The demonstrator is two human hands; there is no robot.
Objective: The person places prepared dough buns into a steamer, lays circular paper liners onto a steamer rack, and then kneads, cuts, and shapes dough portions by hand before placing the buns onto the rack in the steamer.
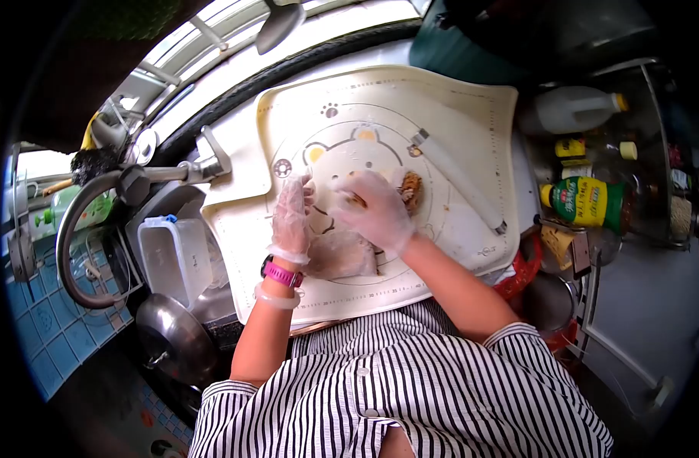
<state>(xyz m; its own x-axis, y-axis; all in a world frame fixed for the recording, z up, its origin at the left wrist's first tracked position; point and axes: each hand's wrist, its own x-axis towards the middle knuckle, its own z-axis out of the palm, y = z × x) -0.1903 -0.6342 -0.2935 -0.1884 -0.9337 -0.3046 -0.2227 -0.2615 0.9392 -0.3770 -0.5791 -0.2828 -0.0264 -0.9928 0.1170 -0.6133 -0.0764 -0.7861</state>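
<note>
Both my hands wear thin clear plastic gloves above a cream baking mat (471, 248) printed with a bear. My left hand (292, 216) is held side-on, thumb side up, with its fingers loosely bent and nothing visible in them. Facing it, my right hand (376, 210) has its fingers curled in; a small brownish bit shows at them, too small to name. Behind that hand a brown, crumbly-looking lump (412, 191) lies on the mat, partly hidden. Below and between the hands rests a pale, flat, dough-like sheet (342, 257). A white rolling pin (460, 179) with metal ends lies to the right.
A curved faucet (86, 221) and a clear plastic box (166, 259) are at the left, above a round metal lid (177, 340). On the right, a rack holds a green-and-yellow labelled bottle (586, 201) and a white jug (578, 109). A ladle (280, 27) hangs by the window.
</note>
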